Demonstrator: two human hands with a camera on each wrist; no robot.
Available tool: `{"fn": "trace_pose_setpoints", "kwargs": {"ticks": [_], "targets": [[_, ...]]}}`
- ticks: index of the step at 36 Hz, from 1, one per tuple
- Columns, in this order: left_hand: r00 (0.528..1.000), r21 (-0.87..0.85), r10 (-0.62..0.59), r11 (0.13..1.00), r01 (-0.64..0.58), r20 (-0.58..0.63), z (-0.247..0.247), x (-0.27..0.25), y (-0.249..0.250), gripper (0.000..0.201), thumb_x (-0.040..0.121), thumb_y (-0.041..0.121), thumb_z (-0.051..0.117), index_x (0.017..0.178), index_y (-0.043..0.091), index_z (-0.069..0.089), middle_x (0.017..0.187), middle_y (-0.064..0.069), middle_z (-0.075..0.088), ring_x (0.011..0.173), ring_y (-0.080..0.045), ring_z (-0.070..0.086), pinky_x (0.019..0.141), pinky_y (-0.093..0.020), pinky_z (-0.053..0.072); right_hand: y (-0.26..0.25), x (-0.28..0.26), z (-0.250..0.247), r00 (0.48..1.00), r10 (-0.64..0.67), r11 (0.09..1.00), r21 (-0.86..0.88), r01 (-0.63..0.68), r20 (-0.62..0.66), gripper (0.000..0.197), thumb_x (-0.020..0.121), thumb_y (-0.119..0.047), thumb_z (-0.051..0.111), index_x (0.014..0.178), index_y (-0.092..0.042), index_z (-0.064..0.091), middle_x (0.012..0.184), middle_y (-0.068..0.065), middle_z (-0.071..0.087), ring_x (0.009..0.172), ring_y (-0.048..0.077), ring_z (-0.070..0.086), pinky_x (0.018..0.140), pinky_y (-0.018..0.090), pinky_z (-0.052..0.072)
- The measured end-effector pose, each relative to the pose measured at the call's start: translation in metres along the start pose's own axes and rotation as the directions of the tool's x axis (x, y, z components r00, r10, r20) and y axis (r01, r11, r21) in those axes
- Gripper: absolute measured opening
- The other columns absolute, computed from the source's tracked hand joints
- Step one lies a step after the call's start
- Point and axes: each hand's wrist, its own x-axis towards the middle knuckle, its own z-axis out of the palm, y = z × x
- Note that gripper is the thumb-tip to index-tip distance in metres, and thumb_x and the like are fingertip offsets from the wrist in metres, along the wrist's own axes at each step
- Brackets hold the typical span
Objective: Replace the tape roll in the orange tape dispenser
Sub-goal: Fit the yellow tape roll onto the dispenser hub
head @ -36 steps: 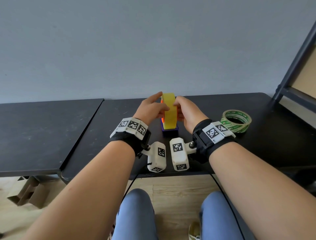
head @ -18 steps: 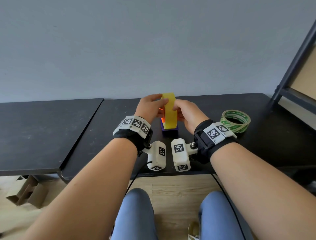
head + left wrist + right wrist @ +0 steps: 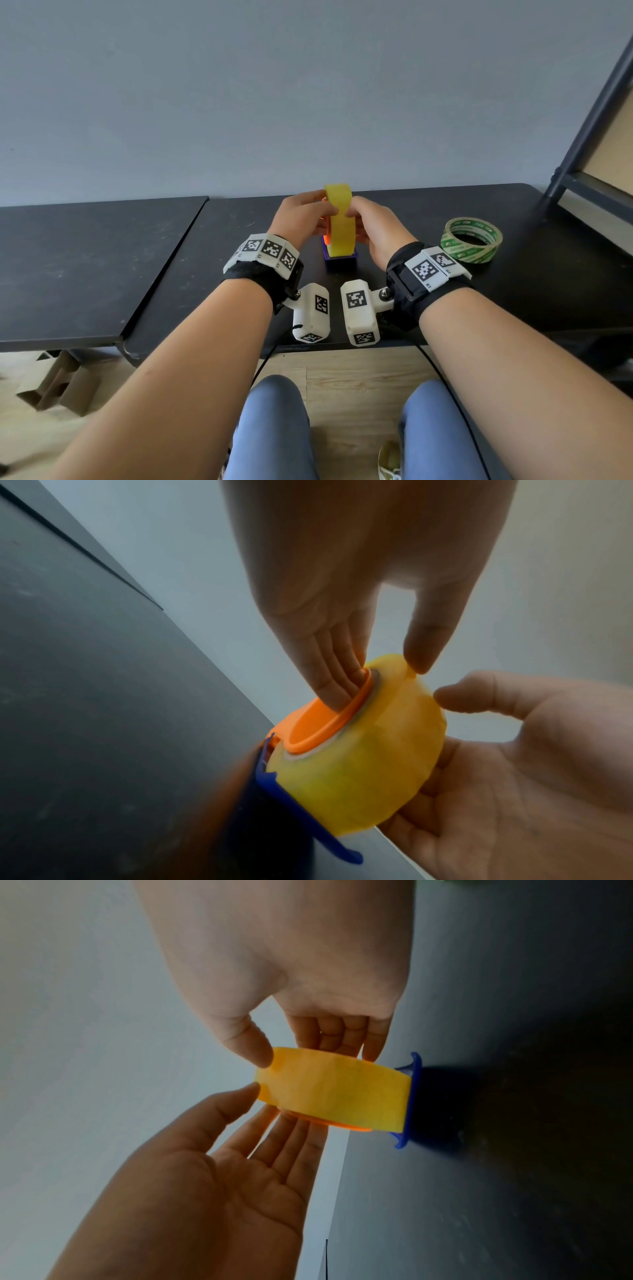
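On the black table [image 3: 394, 212], near its middle, the orange tape dispenser [image 3: 326, 229] stands upright on its blue base [image 3: 340, 263], with the yellow tape roll [image 3: 339, 222] sitting on its hub. From the head view the dispenser is almost fully hidden behind the roll and the two hands; only a thin orange strip shows at the left side.

The left hand [image 3: 301, 219] has straight fingers [image 3: 337, 680] pressing against the orange hub [image 3: 322, 723], and its thumb touches the top of the roll; this detail appears only in the left wrist view. The right hand [image 3: 375, 229] holds the roll from the right side, thumb on the yellow band and fingers against the flat face. How firmly these fingers close I cannot tell, because the roll covers their tips.

To the right, well apart from the dispenser, a green-printed tape roll [image 3: 472, 244] lies flat on the table; the wrist views barely show it. The blue base is blurred in both wrist views.
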Motion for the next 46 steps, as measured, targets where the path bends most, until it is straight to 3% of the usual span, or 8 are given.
{"fn": "trace_pose_setpoints", "kwargs": {"ticks": [6,10,19,26,30,37,41,46], "targets": [[1.0,0.017,0.019,1.0,-0.019,-0.005,0.002,0.0,0.0,0.028,0.088,0.011,0.061,0.114,0.01,0.069,0.092,-0.016,0.07,0.08,-0.027,0.065,0.092,-0.05,0.056,0.0,0.001,0.0,1.0,-0.002,1.0,0.017,0.002,0.0,0.035,0.062,-0.028,0.055,0.092,-0.011,0.063,0.099,0.013,0.065,0.09,0.028,0.062,0.09,0.043,0.051],[0.998,0.059,0.056,0.997,-0.054,-0.028,0.002,0.001,-0.001,0.015,0.089,0.02,0.06,0.091,0.012,0.073,0.083,-0.016,0.067,0.075,-0.027,0.064,0.087,-0.051,0.057,0.001,0.001,0.001,1.0,-0.001,1.0,0.014,0.001,0.0,0.03,0.063,-0.026,0.054,0.088,-0.01,0.06,0.097,0.013,0.06,0.088,0.027,0.058,0.08,0.039,0.046],[0.992,0.168,0.075,0.984,-0.057,-0.104,0.004,0.005,0.0,0.034,0.092,0.038,0.057,0.087,0.008,0.072,0.085,-0.019,0.075,0.08,-0.035,0.074,0.078,-0.046,0.062,0.003,0.005,0.001,1.0,0.009,1.0,-0.016,-0.009,-0.01,0.036,0.056,-0.024,0.053,0.087,-0.009,0.061,0.096,0.013,0.06,0.093,0.031,0.062,0.098,0.048,0.048],[1.0,0.057,-0.008,0.998,0.01,-0.022,0.001,0.004,-0.001,0.036,0.087,0.019,0.064,0.121,0.007,0.066,0.102,-0.018,0.073,0.083,-0.026,0.071,0.084,-0.04,0.061,0.003,-0.001,0.0,1.0,0.019,1.0,-0.006,-0.019,-0.002,0.045,0.061,-0.032,0.056,0.097,-0.007,0.066,0.116,0.02,0.069,0.109,0.035,0.065,0.101,0.052,0.047],[0.998,0.026,-0.054,0.998,0.053,0.03,-0.002,0.001,-0.002,0.057,0.079,0.004,0.065,0.135,0.006,0.055,0.109,-0.024,0.071,0.099,-0.036,0.071,0.091,-0.043,0.057,0.0,-0.005,0.0,1.0,0.008,1.0,0.003,-0.008,0.009,0.024,0.073,-0.026,0.054,0.088,-0.01,0.063,0.098,0.015,0.067,0.097,0.03,0.065,0.101,0.051,0.048],[0.999,0.002,-0.039,0.999,0.039,0.028,0.0,0.001,-0.003,0.059,0.083,0.004,0.068,0.139,0.007,0.051,0.111,-0.021,0.071,0.098,-0.032,0.07,0.095,-0.044,0.055,0.001,-0.004,-0.001,1.0,0.002,1.0,0.006,-0.003,0.012,0.023,0.067,-0.024,0.054,0.084,-0.012,0.061,0.095,0.013,0.063,0.093,0.029,0.061,0.099,0.049,0.047],[1.0,0.001,-0.02,1.0,0.02,0.023,-0.001,0.003,-0.004,0.062,0.085,0.007,0.07,0.142,0.008,0.045,0.113,-0.021,0.069,0.1,-0.032,0.07,0.092,-0.042,0.057,0.002,-0.002,-0.001,1.0,0.019,1.0,-0.015,-0.019,-0.002,0.033,0.055,-0.023,0.054,0.085,-0.011,0.06,0.098,0.013,0.06,0.106,0.037,0.063,0.102,0.052,0.046],[1.0,0.003,0.003,1.0,-0.003,-0.027,-0.001,0.005,-0.005,0.059,0.088,0.015,0.068,0.142,0.008,0.044,0.096,-0.019,0.069,0.081,-0.026,0.067,0.087,-0.044,0.059,0.003,-0.001,0.0,1.0,0.023,1.0,-0.012,-0.023,0.0,0.036,0.054,-0.025,0.055,0.087,-0.011,0.061,0.108,0.018,0.066,0.114,0.039,0.061,0.104,0.054,0.045]]}}
